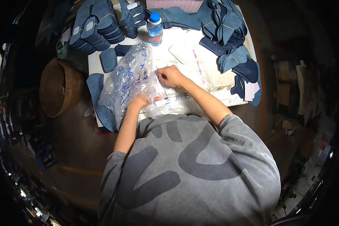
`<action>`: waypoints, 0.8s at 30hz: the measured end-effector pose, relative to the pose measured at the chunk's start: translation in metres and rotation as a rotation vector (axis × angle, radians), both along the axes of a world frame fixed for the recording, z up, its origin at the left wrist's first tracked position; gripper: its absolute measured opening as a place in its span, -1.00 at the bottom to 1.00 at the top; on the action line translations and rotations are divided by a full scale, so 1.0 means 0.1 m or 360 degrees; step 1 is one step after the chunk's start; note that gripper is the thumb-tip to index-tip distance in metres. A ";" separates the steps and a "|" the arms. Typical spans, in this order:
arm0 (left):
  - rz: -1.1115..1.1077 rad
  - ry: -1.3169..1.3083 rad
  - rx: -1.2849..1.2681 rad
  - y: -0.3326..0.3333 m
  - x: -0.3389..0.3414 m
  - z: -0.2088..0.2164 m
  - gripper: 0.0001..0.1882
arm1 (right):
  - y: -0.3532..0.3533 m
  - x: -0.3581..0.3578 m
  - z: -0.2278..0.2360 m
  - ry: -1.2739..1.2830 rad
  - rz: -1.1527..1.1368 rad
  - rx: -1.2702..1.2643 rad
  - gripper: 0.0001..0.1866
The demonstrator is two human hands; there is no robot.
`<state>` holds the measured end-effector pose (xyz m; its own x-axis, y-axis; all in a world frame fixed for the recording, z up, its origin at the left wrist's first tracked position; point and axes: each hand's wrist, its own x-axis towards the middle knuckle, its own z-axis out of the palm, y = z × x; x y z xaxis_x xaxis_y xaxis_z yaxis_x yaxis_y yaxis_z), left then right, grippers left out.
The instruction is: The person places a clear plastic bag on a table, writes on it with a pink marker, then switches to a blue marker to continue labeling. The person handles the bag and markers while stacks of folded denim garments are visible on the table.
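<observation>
A clear plastic bag (126, 77) with blue handwriting lies crumpled over the near left middle of the white table. My left hand (141, 101) is at its lower edge, the thumb pointing right and the other fingers partly covered by the film; it appears closed on the bag. Just right of the bag, my right hand (171, 76) is closed, fingers curled toward the bag's right edge. What its fingertips pinch, if anything, is hidden. More clear film (184, 103) with blue marks spreads beneath my right forearm.
Stacks of dark blue cut pieces (96, 26) stand at the back left; banded bundles (228, 26) lie back right. A water bottle (154, 30) with a blue cap stands behind the bag. Beside it lies a white card (179, 53). A pink basket (175, 5) is at the back; a wicker basket (60, 88) stands left.
</observation>
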<state>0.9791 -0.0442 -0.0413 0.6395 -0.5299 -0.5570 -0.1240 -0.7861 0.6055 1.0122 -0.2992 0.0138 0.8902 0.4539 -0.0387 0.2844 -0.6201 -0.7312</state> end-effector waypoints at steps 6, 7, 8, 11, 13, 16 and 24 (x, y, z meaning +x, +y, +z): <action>0.0005 0.0227 0.0049 -0.11 0.13 0.40 0.23 | 0.03 0.04 -0.01 0.0012 -0.0034 -0.0078 -0.91; 0.0009 0.0277 0.0007 -0.11 0.14 0.48 0.26 | 0.02 0.04 -0.01 0.0013 -0.0113 0.0078 -0.92; 0.0001 0.0281 0.0017 -0.12 0.16 0.54 0.26 | 0.02 0.04 0.00 0.0027 -0.0100 0.0068 -0.93; 0.0015 0.0252 -0.0048 -0.10 0.16 0.62 0.26 | 0.00 0.01 0.01 0.0071 0.0276 -0.0350 -0.91; 0.0028 0.0234 -0.0096 -0.11 0.15 0.53 0.26 | 0.02 0.00 0.00 -0.0125 0.0107 -0.0175 -0.90; 0.0023 0.0132 -0.0091 -0.08 0.12 0.27 0.17 | 0.07 0.05 -0.03 -0.0405 -0.0334 -0.0009 -0.88; 0.0005 0.0404 0.0267 -0.04 0.16 0.05 0.09 | -0.35 -0.12 0.22 0.0521 -0.1162 0.1233 -0.88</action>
